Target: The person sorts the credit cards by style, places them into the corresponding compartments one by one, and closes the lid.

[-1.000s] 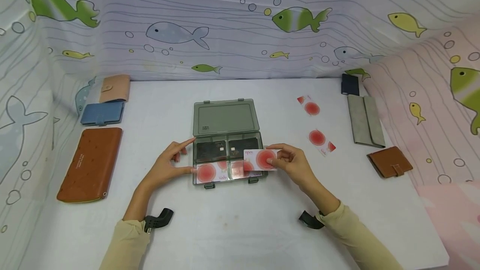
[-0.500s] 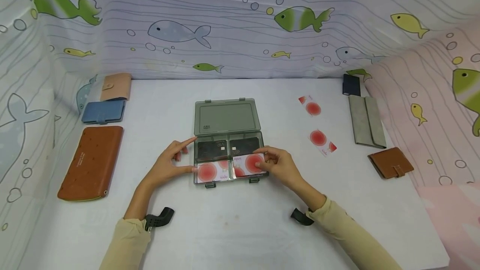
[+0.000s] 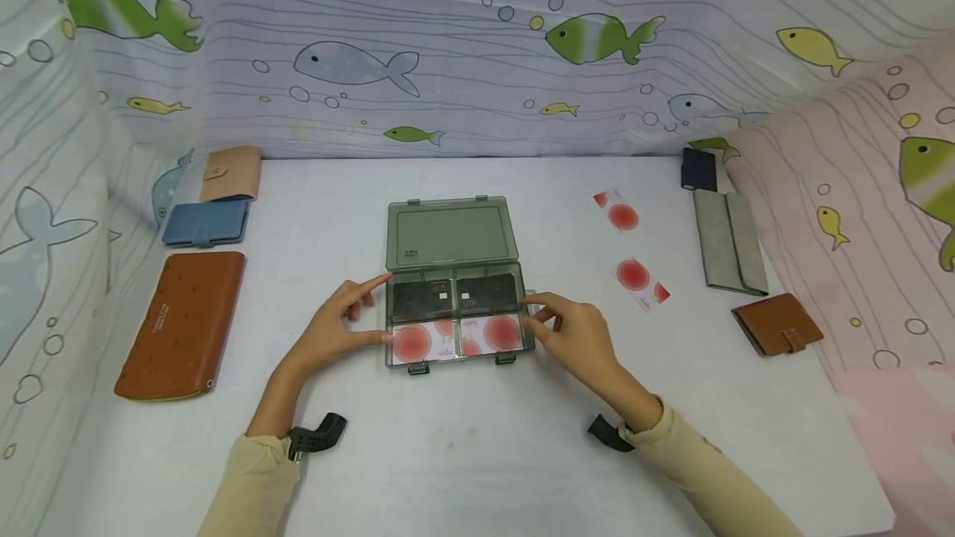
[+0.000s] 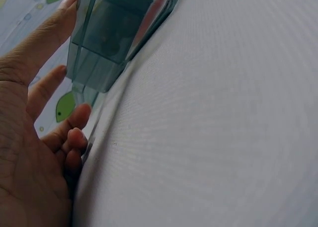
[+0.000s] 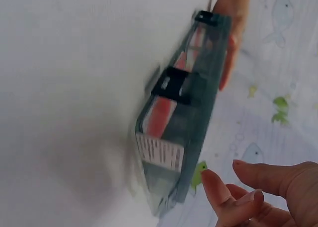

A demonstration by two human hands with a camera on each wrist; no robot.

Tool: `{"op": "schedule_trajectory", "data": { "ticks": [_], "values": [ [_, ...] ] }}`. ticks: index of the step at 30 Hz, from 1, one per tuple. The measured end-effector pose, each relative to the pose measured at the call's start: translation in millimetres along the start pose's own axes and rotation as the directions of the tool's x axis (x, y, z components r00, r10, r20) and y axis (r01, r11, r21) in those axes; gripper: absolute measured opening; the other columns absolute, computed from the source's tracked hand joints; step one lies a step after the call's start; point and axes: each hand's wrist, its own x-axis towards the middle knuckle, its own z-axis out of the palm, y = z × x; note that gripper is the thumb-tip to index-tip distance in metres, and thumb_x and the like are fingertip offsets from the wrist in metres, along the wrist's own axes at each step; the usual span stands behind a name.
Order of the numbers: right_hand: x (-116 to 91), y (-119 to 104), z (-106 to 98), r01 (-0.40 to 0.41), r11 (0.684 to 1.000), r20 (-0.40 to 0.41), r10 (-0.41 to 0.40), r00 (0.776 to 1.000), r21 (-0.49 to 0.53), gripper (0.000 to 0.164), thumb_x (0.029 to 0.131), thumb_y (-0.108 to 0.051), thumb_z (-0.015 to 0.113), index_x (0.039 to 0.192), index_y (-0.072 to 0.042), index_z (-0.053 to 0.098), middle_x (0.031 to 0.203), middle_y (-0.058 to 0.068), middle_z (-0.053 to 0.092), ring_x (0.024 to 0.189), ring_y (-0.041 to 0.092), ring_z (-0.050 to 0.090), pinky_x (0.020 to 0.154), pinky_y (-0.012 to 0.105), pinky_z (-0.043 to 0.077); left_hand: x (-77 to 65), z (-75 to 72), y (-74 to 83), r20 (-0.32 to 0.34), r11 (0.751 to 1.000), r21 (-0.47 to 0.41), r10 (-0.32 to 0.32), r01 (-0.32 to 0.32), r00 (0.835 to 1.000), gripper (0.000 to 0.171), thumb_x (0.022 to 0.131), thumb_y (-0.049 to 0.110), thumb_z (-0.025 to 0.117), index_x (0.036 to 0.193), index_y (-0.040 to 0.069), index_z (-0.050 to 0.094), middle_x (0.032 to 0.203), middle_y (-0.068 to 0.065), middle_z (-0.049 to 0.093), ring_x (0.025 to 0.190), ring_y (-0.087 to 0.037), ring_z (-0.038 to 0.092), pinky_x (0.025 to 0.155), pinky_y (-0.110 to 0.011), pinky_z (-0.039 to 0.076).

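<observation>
A clear grey-green plastic card box [image 3: 452, 230] lies in the middle of the table with its lid folded back. Black VIP cards [image 3: 487, 293] fill the two far compartments; red-and-white cards [image 3: 501, 333] lie in the two near ones. My left hand [image 3: 328, 328] touches the box's left side with thumb and index finger stretched out. At the right rim is my right hand [image 3: 578, 336], fingers loosely bent and holding nothing. In the right wrist view a barcode label [image 5: 161, 151] shows on the box's end, and the fingertips [image 5: 240, 163] are apart from it.
Two more red-and-white cards [image 3: 632, 274] lie right of the box. Along the left stand a brown wallet [image 3: 182, 326], a blue wallet [image 3: 206, 223] and a beige one [image 3: 231, 174]. On the right are a grey wallet [image 3: 729, 240], a small brown wallet [image 3: 778, 323] and a dark blue one [image 3: 698, 169].
The right hand has lowered a red-and-white card into the near right compartment, let go of it and drawn back slightly to the right. The left hand has stayed at the box's left side.
</observation>
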Motion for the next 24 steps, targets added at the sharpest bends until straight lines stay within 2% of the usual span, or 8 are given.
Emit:
{"op": "schedule_trajectory", "data": {
  "ticks": [4,10,16,20,24],
  "values": [
    [1.2,17.4,-16.8,-0.041,0.999,-0.043,0.042,0.998,0.009,0.026,0.080,-0.012,0.083,0.104,-0.005,0.076,0.073,0.003,0.072,0.052,0.010,0.045,0.047,0.022,0.034,-0.2,-0.1,0.7,-0.002,1.000,0.007,0.001,-0.001,1.000,0.084,0.072,0.009,0.088,0.146,0.004,0.049,0.099,-0.019,0.048,0.077,-0.020,0.032,0.070,-0.036,0.031],
    [12.2,73.9,-43.4,-0.137,0.991,-0.068,0.136,0.988,-0.005,0.037,0.081,-0.016,0.083,0.113,-0.002,0.072,0.084,0.011,0.071,0.062,0.018,0.050,0.053,0.024,0.039,-0.5,-0.2,0.5,-0.009,1.000,0.015,0.004,-0.004,1.000,0.084,0.071,0.008,0.088,0.146,0.004,0.049,0.099,-0.019,0.049,0.077,-0.023,0.033,0.070,-0.036,0.031],
    [12.0,127.0,-70.7,-0.318,0.940,-0.037,0.315,0.948,-0.122,0.054,0.082,-0.024,0.082,0.124,0.003,0.064,0.103,0.022,0.065,0.082,0.028,0.057,0.064,0.031,0.042,-0.9,0.5,0.1,-0.011,1.000,0.009,0.006,-0.006,1.000,0.084,0.071,0.008,0.088,0.145,0.004,0.049,0.098,-0.019,0.049,0.076,-0.023,0.033,0.069,-0.036,0.031],
    [4.5,144.3,-83.0,-0.368,0.913,-0.029,0.369,0.929,-0.178,0.058,0.082,-0.024,0.082,0.126,0.008,0.060,0.105,0.026,0.062,0.089,0.034,0.058,0.065,0.033,0.042,-0.7,1.1,0.6,-0.009,1.000,0.008,0.008,-0.007,1.000,0.084,0.071,0.007,0.088,0.145,0.004,0.049,0.098,-0.019,0.048,0.076,-0.023,0.032,0.070,-0.036,0.031],
    [-1.8,149.9,-88.3,-0.403,0.895,-0.026,0.406,0.914,-0.192,0.057,0.082,-0.024,0.081,0.123,0.011,0.061,0.108,0.028,0.060,0.092,0.038,0.056,0.066,0.035,0.043,-0.4,1.3,1.7,-0.007,1.000,0.010,0.003,-0.003,1.000,0.084,0.072,0.008,0.088,0.146,0.004,0.049,0.099,-0.019,0.048,0.077,-0.024,0.032,0.070,-0.036,0.031]
  ]
}}
